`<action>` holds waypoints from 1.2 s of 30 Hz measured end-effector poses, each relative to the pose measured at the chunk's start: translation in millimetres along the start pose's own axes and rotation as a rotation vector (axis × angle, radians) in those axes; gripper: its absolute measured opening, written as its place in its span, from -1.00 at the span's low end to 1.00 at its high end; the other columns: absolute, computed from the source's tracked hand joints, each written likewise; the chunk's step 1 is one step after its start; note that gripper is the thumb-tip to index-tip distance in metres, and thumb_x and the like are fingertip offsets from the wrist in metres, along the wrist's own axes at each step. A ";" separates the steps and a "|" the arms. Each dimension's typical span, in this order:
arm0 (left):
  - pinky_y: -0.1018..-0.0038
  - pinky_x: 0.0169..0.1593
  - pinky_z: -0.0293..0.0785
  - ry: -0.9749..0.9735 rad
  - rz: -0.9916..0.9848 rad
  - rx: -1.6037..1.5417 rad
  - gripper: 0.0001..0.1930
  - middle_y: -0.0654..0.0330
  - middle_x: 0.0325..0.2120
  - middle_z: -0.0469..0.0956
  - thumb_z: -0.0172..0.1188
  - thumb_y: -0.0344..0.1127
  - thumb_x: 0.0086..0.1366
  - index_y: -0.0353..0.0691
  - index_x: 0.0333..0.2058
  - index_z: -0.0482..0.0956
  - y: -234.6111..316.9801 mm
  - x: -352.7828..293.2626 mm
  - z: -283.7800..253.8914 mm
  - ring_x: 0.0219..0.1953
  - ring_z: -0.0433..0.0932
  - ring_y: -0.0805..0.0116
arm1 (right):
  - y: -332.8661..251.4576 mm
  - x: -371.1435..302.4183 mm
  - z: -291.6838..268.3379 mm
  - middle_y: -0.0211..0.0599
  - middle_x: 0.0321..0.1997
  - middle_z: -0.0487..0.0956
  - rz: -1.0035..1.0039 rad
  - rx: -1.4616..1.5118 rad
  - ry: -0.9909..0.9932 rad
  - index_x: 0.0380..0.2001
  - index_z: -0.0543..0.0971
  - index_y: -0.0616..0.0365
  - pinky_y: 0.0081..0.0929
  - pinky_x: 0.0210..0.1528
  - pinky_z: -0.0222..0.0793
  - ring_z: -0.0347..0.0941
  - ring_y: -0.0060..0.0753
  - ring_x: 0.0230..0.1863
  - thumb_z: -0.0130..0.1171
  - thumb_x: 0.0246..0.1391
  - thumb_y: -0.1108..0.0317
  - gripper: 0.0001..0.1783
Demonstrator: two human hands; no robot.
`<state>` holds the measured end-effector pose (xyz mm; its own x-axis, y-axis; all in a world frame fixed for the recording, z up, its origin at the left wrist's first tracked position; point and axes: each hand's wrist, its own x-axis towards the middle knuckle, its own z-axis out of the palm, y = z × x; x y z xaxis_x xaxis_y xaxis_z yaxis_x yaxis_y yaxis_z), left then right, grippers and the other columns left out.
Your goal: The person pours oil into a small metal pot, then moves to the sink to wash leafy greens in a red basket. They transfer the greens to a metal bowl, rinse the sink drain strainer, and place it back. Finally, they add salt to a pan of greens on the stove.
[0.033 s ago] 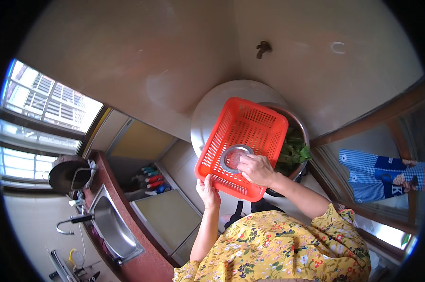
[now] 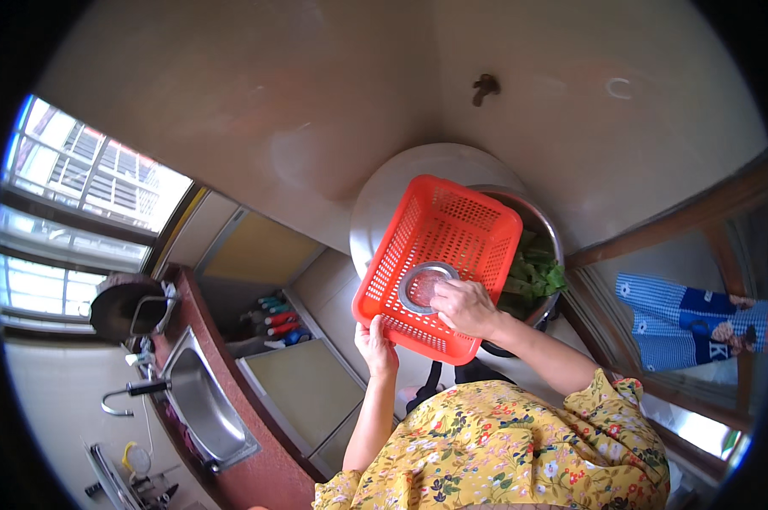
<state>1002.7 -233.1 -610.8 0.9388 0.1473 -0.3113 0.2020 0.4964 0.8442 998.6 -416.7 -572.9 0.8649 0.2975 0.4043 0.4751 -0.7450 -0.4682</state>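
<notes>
A red perforated plastic basket point(image 2: 473, 229) is held at a slant in front of me. My left hand point(image 2: 377, 348) grips its near left corner, thumb over the rim and the other fingers mostly hidden beneath. Inside the basket, my right hand point(image 2: 469, 308) pinches the edge of a small round strainer point(image 2: 421, 287) with a metal rim; red shows through its middle. Whether the strainer touches the basket floor I cannot tell. Partly covered by the basket's right side is a steel pot point(image 2: 557, 242) containing green leafy vegetables point(image 2: 537, 276).
A round pale surface point(image 2: 384, 183) lies behind the basket, against the wall corner. A tap point(image 2: 485, 87) juts from that wall. To the left runs a red-brown counter point(image 2: 269, 476) with a steel sink point(image 2: 205, 404) and faucet point(image 2: 137, 390). Blue checked cloth point(image 2: 668, 319) hangs at right.
The room around me sits slightly shifted in the picture. Both hands, the basket and the strainer keep practically the same places and hold.
</notes>
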 end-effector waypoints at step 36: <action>0.46 -0.22 0.40 1.330 1.156 0.221 -0.75 0.12 -0.34 0.43 0.03 -0.34 0.07 -0.38 -0.30 0.39 258.5 -318.2 -388.1 -0.33 0.44 0.37 | -407.2 16.0 314.2 -0.33 -0.53 0.38 -1.028 0.367 -0.484 -0.66 0.41 0.10 -0.41 -0.47 0.39 0.41 -0.33 -0.46 -0.05 -0.19 0.42 -0.93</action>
<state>648.0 180.3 -462.9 -0.1997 0.8885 0.4131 -0.2004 -0.4497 0.8704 869.8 79.0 -622.6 -0.0138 0.9076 0.4196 0.9303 0.1655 -0.3273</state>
